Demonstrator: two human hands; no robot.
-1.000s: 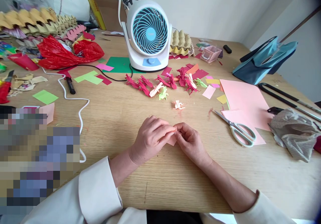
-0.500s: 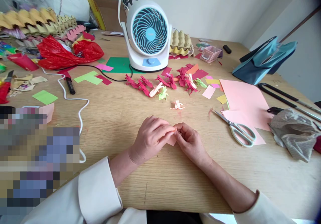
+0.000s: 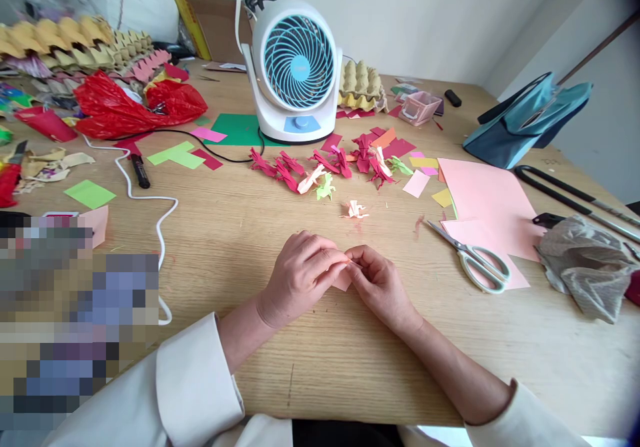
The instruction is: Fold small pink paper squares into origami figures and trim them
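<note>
A small pale pink piece of paper [image 3: 342, 281] is pinched between my two hands above the wooden table. My left hand [image 3: 303, 275] closes on its upper left edge with thumb and fingers together. From the other side, my right hand [image 3: 379, 285] pinches it between thumb and curled forefinger. Most of the paper is hidden by the fingers, so its folds cannot be made out. Just beyond the hands sits a pale folded paper figure [image 3: 354, 209]. Behind it lies a cluster of folded figures, with a red one [image 3: 286, 175] and a light green one [image 3: 325, 187] among them.
A white fan [image 3: 300, 110] stands at the back. White-handled scissors [image 3: 483, 267] rest on pink sheets [image 3: 493, 200] to the right, near a blue bag [image 3: 520, 130]. Leftward are a white cord [image 3: 159, 227], a black marker [image 3: 140, 171], a red plastic bag [image 3: 115, 110] and egg trays [image 3: 75, 40].
</note>
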